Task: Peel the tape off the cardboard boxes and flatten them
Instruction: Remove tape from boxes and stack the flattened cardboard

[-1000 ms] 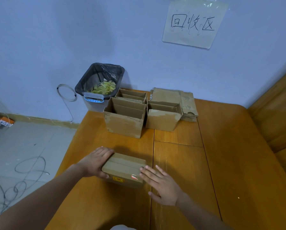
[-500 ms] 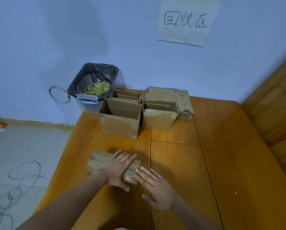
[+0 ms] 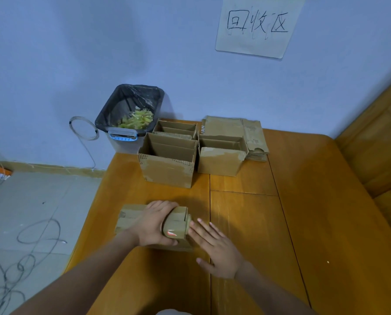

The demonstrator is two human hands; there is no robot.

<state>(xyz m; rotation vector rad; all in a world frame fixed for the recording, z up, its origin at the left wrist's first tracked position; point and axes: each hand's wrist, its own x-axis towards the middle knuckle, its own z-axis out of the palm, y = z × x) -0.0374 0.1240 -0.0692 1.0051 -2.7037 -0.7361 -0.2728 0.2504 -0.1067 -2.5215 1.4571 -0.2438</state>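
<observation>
A small taped cardboard box [image 3: 131, 218] lies on the wooden table [image 3: 303, 212] near its left front. My left hand [image 3: 154, 223] lies over the box's top, fingers curled round its right end. The right end face [image 3: 175, 226] shows a red mark and glossy tape. My right hand [image 3: 215, 248] is flat with straight fingers, fingertips touching that end. Three opened boxes stand at the back: a large one [image 3: 167, 171], one behind it [image 3: 176, 129] and one to the right [image 3: 220, 160]. Flattened cardboard [image 3: 235, 130] is stacked beside them.
A black-lined bin [image 3: 131, 117] with yellow-green tape scraps stands off the table's back left corner. Cables [image 3: 31, 235] lie on the grey floor at left. A paper sign [image 3: 258, 26] hangs on the blue wall. Wooden panelling [image 3: 381, 137] rises at right.
My left hand moved from the box's left end onto its top and now wraps its right end. The box shifted left and turned. My right hand stayed at the right end.
</observation>
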